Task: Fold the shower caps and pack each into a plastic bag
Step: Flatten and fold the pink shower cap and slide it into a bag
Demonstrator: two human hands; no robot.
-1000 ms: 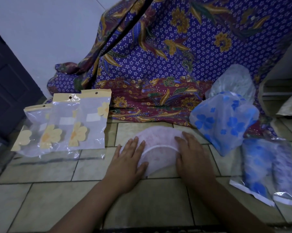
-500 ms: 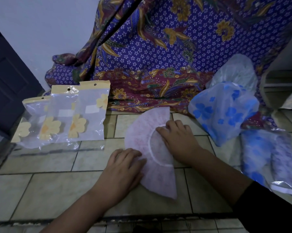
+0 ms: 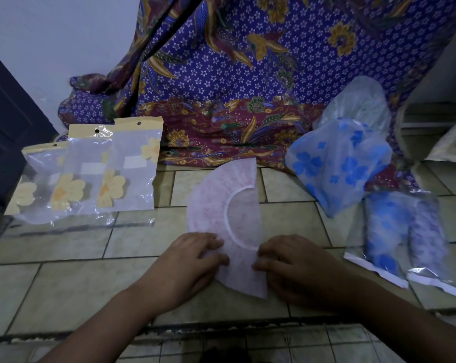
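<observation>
A pale pink shower cap [image 3: 216,205] lies folded into a half circle on the tiled floor, its straight edge running away from me. My left hand [image 3: 187,263] pinches its near left edge. My right hand [image 3: 292,265] grips the near right edge with curled fingers. A blue-flowered shower cap [image 3: 337,169] lies unfolded at the right, with a clear one [image 3: 358,100] behind it. Three empty plastic bags with yellow flowers [image 3: 90,174] overlap at the left. Two packed bags [image 3: 402,231] lie at the right.
A purple batik cloth [image 3: 247,74] hangs behind the work area and spreads onto the floor. A dark door [image 3: 9,121] stands at the far left. A step edge [image 3: 221,328] crosses the floor under my forearms.
The cap was turned so its straight edge points away from me. Both hands drew back from the cap's middle to its near end, where they now hold the edges.
</observation>
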